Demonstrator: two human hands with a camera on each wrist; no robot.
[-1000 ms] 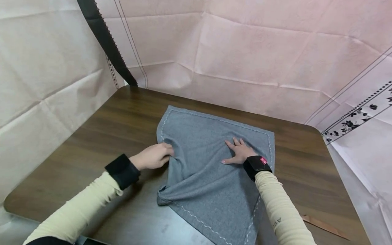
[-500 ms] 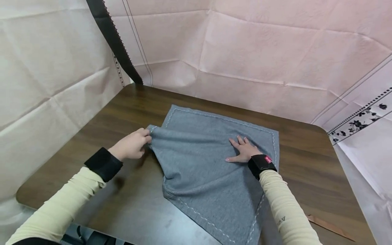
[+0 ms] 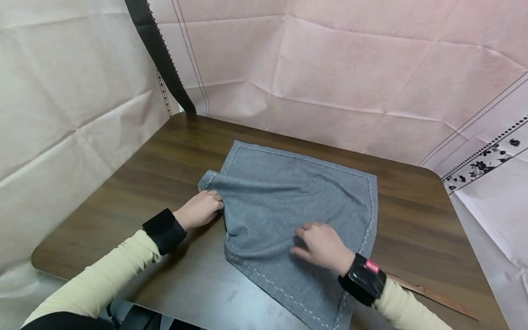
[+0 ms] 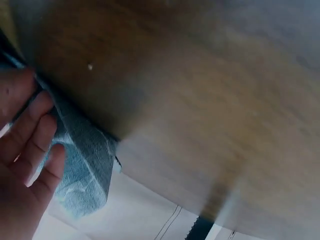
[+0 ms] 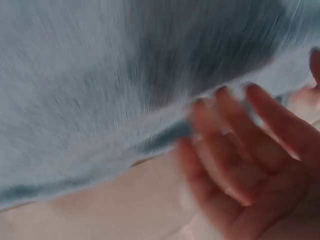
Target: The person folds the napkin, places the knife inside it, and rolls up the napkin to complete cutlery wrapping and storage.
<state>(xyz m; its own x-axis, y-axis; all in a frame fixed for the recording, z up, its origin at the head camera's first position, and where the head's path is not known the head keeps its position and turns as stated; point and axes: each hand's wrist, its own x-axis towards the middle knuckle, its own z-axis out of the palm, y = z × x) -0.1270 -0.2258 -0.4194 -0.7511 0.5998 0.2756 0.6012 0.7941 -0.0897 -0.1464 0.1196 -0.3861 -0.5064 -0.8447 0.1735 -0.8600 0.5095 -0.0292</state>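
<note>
A grey-blue cloth [image 3: 284, 206] with white stitching along its edges lies wrinkled on the table, its left side bunched and partly folded over. At that left edge my left hand [image 3: 200, 210] pinches the fabric; the left wrist view shows the cloth [image 4: 82, 160] between thumb and fingers of the hand [image 4: 30, 150]. My right hand [image 3: 321, 245], blurred, hovers over the middle of the cloth with relaxed fingers and holds nothing. In the right wrist view the fingers of the right hand [image 5: 250, 160] stand apart from the fabric [image 5: 90, 100].
The brown wooden table [image 3: 136, 183] extends on both sides of the cloth. A thin brown strip [image 3: 437, 298] lies at the lower right, beside the right forearm. Pale sheeting [image 3: 350, 68] hangs behind the table, with a black band [image 3: 161, 55] at the left.
The left hand drew the cloth's left part outward, then moved back right and nearer along its edge. My right hand has lifted off the fabric and come nearer.
</note>
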